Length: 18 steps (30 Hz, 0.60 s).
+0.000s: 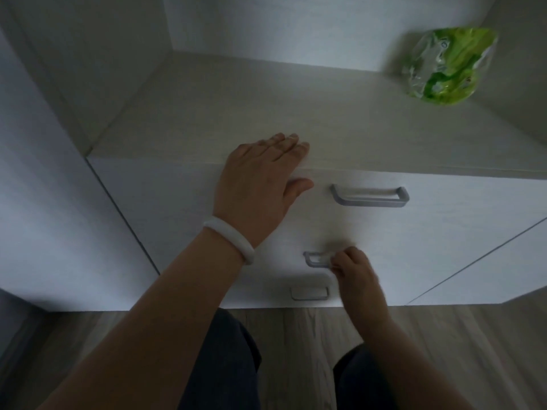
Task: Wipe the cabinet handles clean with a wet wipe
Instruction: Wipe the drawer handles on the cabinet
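A wood-look floor (310,335) of pale grey-brown planks runs along the bottom of the view, meeting the base of the white furniture. Dark blue trouser legs (225,365) stand on it, one on each side of the middle. A white bangle (229,239) circles a wrist. At the left a plain white panel (44,187) rises from the floor. Behind, a white back wall (296,28) closes off the recess, with a pale side wall (88,54) slanting away at its left.
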### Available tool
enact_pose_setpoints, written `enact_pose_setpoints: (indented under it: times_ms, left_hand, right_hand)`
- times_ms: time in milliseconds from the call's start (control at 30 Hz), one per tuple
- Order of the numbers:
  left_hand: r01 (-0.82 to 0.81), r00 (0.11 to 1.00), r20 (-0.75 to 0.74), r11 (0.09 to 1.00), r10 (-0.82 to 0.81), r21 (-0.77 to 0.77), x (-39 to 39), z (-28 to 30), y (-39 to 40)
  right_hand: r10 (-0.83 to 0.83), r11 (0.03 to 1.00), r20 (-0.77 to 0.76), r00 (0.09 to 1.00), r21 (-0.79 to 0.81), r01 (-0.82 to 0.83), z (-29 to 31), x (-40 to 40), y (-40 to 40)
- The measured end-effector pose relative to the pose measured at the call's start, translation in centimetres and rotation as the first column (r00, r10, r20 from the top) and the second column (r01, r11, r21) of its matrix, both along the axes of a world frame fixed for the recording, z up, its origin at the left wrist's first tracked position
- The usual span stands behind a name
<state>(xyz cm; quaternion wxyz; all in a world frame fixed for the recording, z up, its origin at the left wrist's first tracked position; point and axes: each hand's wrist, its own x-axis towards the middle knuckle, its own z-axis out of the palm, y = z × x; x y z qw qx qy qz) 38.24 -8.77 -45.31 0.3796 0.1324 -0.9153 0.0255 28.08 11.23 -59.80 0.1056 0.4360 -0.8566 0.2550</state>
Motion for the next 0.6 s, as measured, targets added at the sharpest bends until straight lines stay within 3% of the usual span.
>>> enact_pose_setpoints:
  times_ms: [200,400,500,600]
  left_hand:
    - [-0.004,1.000,-0.010,1.000,0.004,0.014,-0.1,-0.1,0.1]
    - [-0.003,1.000,-0.010,1.000,0.003,-0.010,0.1,-0.1,0.0]
    - [0.001,1.000,0.002,1.000,-0.001,-0.011,0.1,-0.1,-0.1]
    - [-0.010,1.000,-0.005,1.000,0.010,-0.009,0.0,-0.1,0.0]
  right_hand:
    - [-0.077,0.997,0.026,0.997,-0.018,0.077,0.3,-0.7,0.3]
    - [0.066,0.997,0.100,0.993,0.037,-0.070,0.1,-0.5,-1.1]
    - [-0.092,0.993,0.218,0.972,-0.056,0.107,1.7,-1.3,1.2]
    - [-0.343,0.905,0.370,0.863,-0.116,0.410,2.4,-1.6,4.0]
